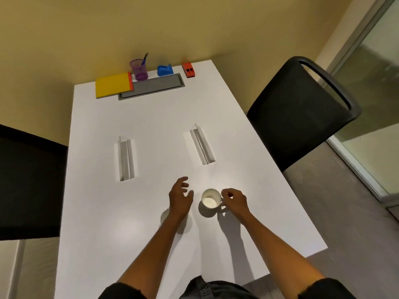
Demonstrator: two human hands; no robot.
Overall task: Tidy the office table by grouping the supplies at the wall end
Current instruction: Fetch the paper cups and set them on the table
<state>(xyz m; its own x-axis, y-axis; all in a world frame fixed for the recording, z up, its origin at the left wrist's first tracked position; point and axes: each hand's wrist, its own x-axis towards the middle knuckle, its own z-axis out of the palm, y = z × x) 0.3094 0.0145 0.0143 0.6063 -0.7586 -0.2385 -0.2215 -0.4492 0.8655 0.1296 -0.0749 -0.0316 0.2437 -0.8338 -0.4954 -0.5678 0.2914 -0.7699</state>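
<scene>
A white cup (210,201) stands on the white table (151,244) near its front. My right hand (234,200) sits at the cup's right side, fingers curled at its handle. My left hand (181,196) hovers just left of the cup with fingers relaxed and spread, holding nothing. Under my left wrist a second white cup (165,216) is mostly hidden. At the wall end lie a yellow notebook (113,84), a purple pen holder (139,70) with a pen, a blue tape dispenser (165,70) and a red stapler (188,69).
Two clear triangular sign holders (125,158) (202,144) lie mid-table. A grey cable tray (154,85) is set into the table near the wall. A black chair (302,108) stands at the right, another dark chair (30,182) at the left.
</scene>
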